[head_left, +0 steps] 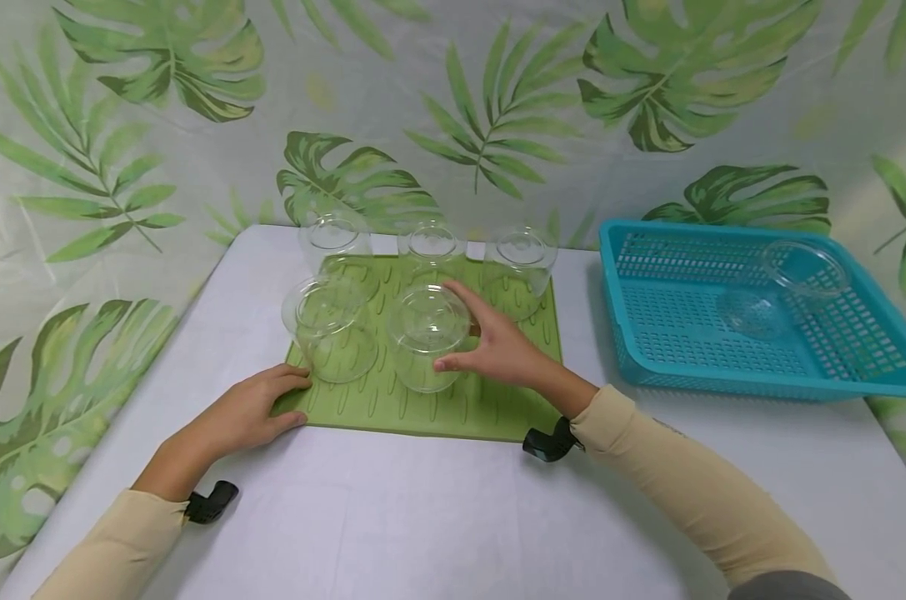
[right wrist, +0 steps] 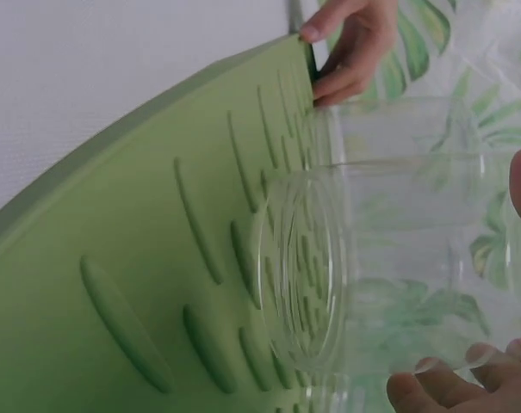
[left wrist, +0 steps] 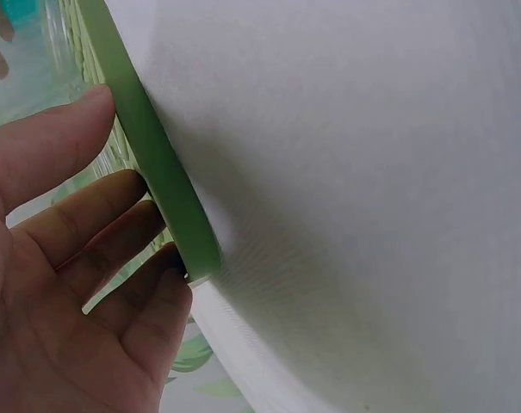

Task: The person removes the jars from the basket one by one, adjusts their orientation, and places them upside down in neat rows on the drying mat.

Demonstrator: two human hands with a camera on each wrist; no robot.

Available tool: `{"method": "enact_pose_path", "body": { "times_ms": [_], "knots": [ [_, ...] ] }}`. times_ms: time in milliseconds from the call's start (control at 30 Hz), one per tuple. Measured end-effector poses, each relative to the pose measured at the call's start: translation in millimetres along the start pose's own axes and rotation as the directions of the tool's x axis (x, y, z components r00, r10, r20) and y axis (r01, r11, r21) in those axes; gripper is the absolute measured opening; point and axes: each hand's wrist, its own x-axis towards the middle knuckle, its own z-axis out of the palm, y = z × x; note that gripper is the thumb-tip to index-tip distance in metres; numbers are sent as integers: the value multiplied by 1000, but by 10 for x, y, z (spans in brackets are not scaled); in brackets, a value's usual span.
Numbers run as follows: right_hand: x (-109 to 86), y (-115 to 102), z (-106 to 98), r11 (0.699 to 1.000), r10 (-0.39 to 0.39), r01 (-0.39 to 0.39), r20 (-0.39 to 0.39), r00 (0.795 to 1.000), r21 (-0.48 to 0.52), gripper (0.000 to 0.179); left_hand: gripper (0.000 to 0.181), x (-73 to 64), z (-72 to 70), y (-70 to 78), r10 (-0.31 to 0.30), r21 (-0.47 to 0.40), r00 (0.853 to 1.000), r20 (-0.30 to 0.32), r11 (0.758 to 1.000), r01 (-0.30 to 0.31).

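Note:
On a ribbed green drying mat [head_left: 498,408], several clear containers stand upside down, rims down. My right hand [head_left: 501,346] holds the front middle container [head_left: 426,333] from its right side, thumb in front and fingers behind. In the right wrist view, the fingertips [right wrist: 449,383] overlap the wall of this container [right wrist: 406,258], its rim down at the mat. A second container [head_left: 332,333] stands to its left. My left hand [head_left: 246,408] rests at the mat's front left corner. Its thumb and relaxed fingers touch the mat edge [left wrist: 161,163] in the left wrist view.
Three more clear containers form a back row, left [head_left: 336,250], middle [head_left: 432,246] and right [head_left: 520,258]. A blue perforated basket [head_left: 625,358] at the right has another clear container [head_left: 805,271] lying tilted inside. White cloth [head_left: 392,517] covers the table; a leaf-print curtain hangs behind.

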Motion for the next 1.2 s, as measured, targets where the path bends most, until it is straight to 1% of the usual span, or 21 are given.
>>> {"method": "enact_pose_path", "body": {
  "times_ms": [200,433,667,900,1033,1200],
  "knots": [
    [45,48,18,1000,7,-7,10,1000,14,108,40,-8,1,-5,-2,0,1000,-5,1000,2],
    [94,57,33,1000,-7,6,35,999,20,104,41,0,-14,10,-8,1,1000,-2,1000,8],
    [121,48,79,999,18,-19,27,999,50,102,41,1,-12,17,-11,-5,1000,-5,1000,11],
    [111,95,123,996,-15,12,25,1000,84,101,42,10,2,15,-9,-7,1000,-10,1000,9],
    [115,113,133,995,-32,29,28,999,93,102,43,6,14,15,-21,-18,1000,-11,1000,21],
    [83,117,131,994,-25,21,42,999,103,104,43,-6,29,39,-27,-33,1000,-11,999,27]
  ]
}}
